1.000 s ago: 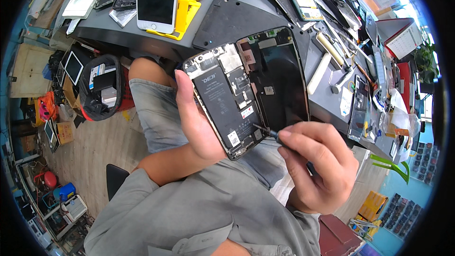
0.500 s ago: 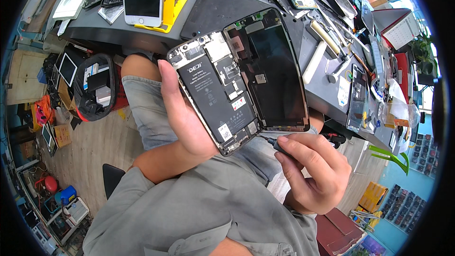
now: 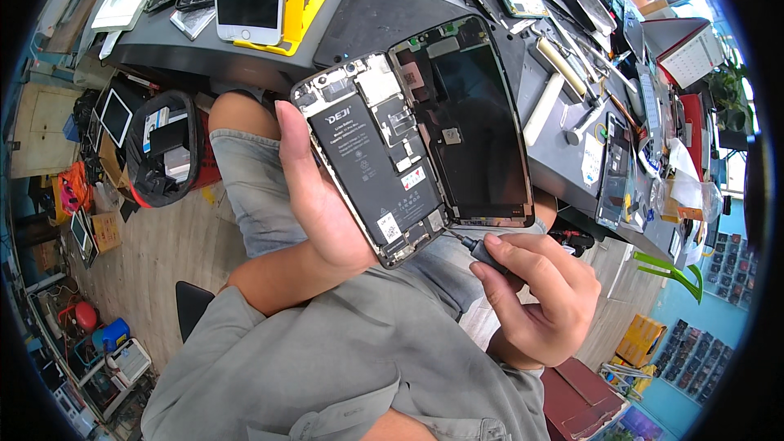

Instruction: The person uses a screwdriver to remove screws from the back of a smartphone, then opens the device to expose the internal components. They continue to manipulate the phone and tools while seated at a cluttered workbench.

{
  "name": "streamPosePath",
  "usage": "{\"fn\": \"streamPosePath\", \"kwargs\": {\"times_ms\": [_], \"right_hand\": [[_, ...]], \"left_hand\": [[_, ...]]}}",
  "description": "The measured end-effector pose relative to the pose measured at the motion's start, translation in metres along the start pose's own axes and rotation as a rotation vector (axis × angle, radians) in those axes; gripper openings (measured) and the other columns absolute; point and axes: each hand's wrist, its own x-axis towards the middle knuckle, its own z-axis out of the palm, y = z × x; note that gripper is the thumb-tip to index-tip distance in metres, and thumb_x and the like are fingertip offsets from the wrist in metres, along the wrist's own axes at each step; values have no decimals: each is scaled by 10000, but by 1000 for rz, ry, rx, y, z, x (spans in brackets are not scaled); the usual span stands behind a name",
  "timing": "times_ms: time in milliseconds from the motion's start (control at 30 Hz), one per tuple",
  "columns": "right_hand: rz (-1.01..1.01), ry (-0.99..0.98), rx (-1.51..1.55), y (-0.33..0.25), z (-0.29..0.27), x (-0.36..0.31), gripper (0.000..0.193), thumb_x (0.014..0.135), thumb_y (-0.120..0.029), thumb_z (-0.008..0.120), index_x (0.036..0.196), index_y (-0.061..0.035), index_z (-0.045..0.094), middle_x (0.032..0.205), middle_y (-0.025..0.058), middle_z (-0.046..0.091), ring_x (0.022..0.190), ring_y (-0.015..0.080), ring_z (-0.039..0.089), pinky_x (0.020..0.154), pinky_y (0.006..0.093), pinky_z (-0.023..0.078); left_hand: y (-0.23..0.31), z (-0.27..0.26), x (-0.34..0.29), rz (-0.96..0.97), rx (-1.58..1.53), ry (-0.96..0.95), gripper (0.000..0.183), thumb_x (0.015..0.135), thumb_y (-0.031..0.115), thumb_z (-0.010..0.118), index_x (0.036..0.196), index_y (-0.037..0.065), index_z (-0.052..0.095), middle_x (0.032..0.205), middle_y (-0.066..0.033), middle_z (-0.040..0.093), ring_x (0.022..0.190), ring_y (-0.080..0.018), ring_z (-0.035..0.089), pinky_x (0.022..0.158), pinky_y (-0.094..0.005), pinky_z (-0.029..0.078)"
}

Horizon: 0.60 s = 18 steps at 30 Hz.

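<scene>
My left hand (image 3: 322, 204) has its fingers wrapped round the edge of the opened phone (image 3: 371, 159), holding it up over my lap, in front of the grey bench (image 3: 245, 57). Its screen panel (image 3: 474, 122) is folded out to the right (black battery showing). My right hand (image 3: 535, 294) pinches a small screwdriver (image 3: 474, 247), tip at the phone's bottom corner.
</scene>
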Motion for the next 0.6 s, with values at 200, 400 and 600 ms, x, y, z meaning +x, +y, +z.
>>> {"fn": "streamPosePath", "kwargs": {"times_ms": [200,400,600], "right_hand": [[62,-138,-56,-4,-6,2,392,773,89,936,1141,39,811,961,149,792,646,171,718,544,290,525],[65,-326,-100,-6,-9,5,506,844,74,855,1336,-22,788,989,104,728,622,212,677,530,372,517],[50,-429,-127,-4,-7,6,613,862,73,785,1460,-57,747,961,96,661,629,271,689,547,428,539]], "left_hand": [[-2,5,-1,4,-3,29,967,1093,856,450,1554,23,614,1360,-116,756,1141,-233,769,970,-403,649],[0,-4,0,-36,-33,-84,990,1086,874,432,1557,21,607,1373,-128,747,1173,-242,759,991,-417,643],[-2,-1,0,-11,-16,-23,1007,1076,888,428,1557,21,606,1377,-129,743,1167,-242,759,983,-425,646]]}}
